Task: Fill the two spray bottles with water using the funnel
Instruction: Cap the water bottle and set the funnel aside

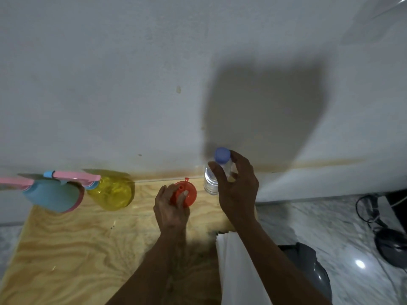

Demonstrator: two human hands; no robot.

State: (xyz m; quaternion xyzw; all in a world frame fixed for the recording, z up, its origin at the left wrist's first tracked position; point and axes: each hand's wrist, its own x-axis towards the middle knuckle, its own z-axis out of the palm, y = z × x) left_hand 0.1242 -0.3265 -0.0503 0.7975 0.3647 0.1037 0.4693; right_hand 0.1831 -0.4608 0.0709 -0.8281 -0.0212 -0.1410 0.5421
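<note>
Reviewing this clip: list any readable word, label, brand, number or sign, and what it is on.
None readable.
Water bottle in the right hand: clear wall, no label visible.
Orange funnel, blue spray bottle, yellow spray bottle: no print visible.

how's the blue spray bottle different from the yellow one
The blue spray bottle has an opaque body, while the yellow spray bottle is see-through. The blue spray bottle stands furthest left, at the board's corner; the yellow spray bottle stands nearer the red funnel. Both wear pink trigger heads with blue collars, stand upright by the wall, and neither is touched by a hand.
</note>
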